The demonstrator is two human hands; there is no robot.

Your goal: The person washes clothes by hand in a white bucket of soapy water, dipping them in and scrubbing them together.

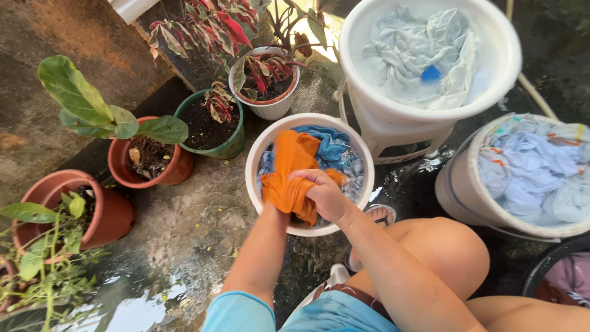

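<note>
Wringing and rubbing, that's the step in hand: the right hand (pixel 324 195) is clenched around a bunch of the orange cloth (pixel 289 172), fingers curled tight on the wet fabric at centre frame. The left hand (pixel 279 206) is mostly hidden under that same cloth; it looks to be gripping the lower fold, though the fingers themselves can't be seen, so I won't swear to it. The cloth hangs half in, half over the near side of the small white basin (pixel 255 154), with a blue garment (pixel 329 147) and soapy water beneath it.

Next, by my reading, the move calls for both fists working the bunched fabric against itself over the basin, keeping it above the rim so the water drops back inside.

Around it: the big white tub (pixel 393 114) at upper right holds pale grey laundry and a blue scrap, and at the right edge sits a bucket (pixel 458 197) heaped with light blue clothes. A dark tub (pixel 541 264) peeks in at lower right. Potted plants (pixel 147 154) crowd the left and top. The person's bent knee (pixel 442 246) sits close beside the basin, and the concrete floor (pixel 184 246) is wet, so elbow room is tight.
</note>
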